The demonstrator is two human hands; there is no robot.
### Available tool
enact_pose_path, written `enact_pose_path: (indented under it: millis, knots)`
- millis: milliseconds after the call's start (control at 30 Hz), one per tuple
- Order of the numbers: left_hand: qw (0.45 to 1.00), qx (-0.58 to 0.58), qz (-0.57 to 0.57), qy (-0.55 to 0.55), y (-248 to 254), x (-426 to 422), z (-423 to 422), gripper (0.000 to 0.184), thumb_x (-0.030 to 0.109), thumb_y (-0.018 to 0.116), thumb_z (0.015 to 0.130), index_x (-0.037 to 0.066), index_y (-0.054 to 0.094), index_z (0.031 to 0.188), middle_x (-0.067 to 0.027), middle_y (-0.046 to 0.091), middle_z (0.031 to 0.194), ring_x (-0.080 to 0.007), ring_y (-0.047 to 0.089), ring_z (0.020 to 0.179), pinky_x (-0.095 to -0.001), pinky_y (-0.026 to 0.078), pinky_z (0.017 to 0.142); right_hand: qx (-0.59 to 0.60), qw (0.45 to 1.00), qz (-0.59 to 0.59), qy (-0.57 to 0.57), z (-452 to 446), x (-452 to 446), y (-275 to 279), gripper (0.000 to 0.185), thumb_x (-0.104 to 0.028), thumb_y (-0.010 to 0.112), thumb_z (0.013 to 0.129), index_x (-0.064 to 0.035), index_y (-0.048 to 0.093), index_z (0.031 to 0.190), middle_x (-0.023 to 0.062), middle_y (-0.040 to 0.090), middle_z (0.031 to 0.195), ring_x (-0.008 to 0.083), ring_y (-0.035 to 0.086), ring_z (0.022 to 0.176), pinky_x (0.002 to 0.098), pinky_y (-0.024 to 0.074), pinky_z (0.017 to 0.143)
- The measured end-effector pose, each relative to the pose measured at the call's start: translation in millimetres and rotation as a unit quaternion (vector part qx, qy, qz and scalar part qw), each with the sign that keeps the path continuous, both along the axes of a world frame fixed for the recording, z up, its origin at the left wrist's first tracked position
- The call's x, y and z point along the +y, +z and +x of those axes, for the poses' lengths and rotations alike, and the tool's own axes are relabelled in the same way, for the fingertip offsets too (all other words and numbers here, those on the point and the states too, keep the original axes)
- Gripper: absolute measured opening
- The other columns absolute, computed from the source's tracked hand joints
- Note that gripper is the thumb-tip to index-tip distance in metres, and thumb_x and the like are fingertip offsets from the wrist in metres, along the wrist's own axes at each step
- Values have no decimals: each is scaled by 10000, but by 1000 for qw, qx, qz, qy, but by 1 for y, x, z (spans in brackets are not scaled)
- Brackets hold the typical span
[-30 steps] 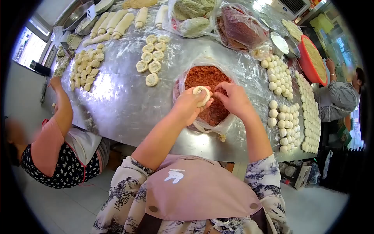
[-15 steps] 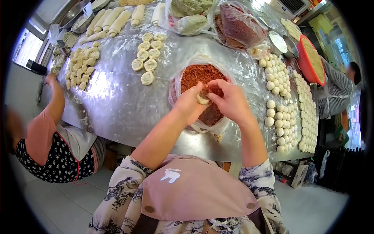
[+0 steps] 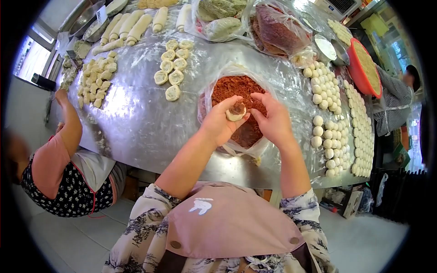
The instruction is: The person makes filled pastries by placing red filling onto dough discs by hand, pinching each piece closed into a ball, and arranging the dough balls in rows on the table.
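My left hand (image 3: 220, 122) holds a small round dough wrapper (image 3: 235, 114) with reddish-brown filling in its middle. Just right of it is my right hand (image 3: 272, 119), thumb and fingers apart, with nothing visible between them. Both hands are over a plastic-lined container of red-brown filling (image 3: 239, 89). Flattened dough rounds with swirled tops (image 3: 173, 93) lie to the left of the bag. On the right, smooth white dough balls (image 3: 316, 142) stand in rows.
Dough pieces (image 3: 96, 84) and dough rolls (image 3: 139, 30) lie on the metal table (image 3: 136, 113). Bagged fillings (image 3: 282, 27) sit at the back, a red basin (image 3: 364, 68) at the right. A co-worker (image 3: 68, 173) reaches in at left; another person (image 3: 396, 98) stands far right.
Filling now sits in the wrapper, which was a plain ring of dough one second ago. My right hand has drawn slightly away from it, and its fingers have spread.
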State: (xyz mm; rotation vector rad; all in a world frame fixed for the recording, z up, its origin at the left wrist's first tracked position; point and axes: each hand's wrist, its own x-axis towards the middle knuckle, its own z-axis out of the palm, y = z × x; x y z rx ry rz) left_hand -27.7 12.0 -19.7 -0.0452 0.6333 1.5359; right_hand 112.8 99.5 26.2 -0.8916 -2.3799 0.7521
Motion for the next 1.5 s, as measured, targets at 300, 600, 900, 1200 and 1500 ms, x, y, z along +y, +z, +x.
enact_pose_path:
  millis: [300, 600, 900, 1200, 1500]
  knots:
    - [997, 77, 5, 8, 0, 5, 16, 248, 175, 542, 958, 39, 508, 1163, -43, 534, 1120, -160, 543, 1037, -321, 472, 907, 35, 998, 47, 15, -6, -16, 0, 116, -82, 681, 778, -59, 693, 891, 95, 662, 827, 301, 592, 861, 393, 454, 795]
    - [994, 104, -22, -2, 8, -1, 10, 272, 113, 515, 957, 50, 495, 1221, -52, 566, 1081, -157, 565, 1001, -323, 487, 884, 95, 974, -190, -78, 1, -9, -9, 179, -156, 662, 854, -56, 682, 1001, 83, 658, 850, 169, 614, 746, 298, 498, 695]
    - [987, 142, 13, -69, 0, -1, 10, 275, 90, 488, 956, 70, 494, 1230, -34, 529, 1147, -146, 545, 1027, -308, 480, 893, 90, 977, -191, -2, -10, 1, -4, 179, -176, 646, 884, -13, 680, 950, 12, 648, 798, 63, 548, 672, 230, 463, 631]
    - [998, 47, 26, -37, 0, -2, 1, 288, 162, 518, 967, 40, 496, 1226, -73, 571, 1070, -186, 581, 982, -324, 500, 896, 182, 929, -294, -136, -4, -3, -9, 193, -162, 613, 909, 5, 646, 998, -5, 621, 862, 78, 551, 776, 231, 458, 713]
    - [996, 70, 21, -60, 5, -2, -3, 256, 217, 519, 971, 59, 513, 1171, -42, 576, 1008, -154, 592, 900, -297, 530, 807, 32, 996, 44, 70, -8, -22, -11, 706, -418, 685, 804, -3, 429, 1315, 186, 438, 1369, 409, 349, 1302, 483, 276, 1062]
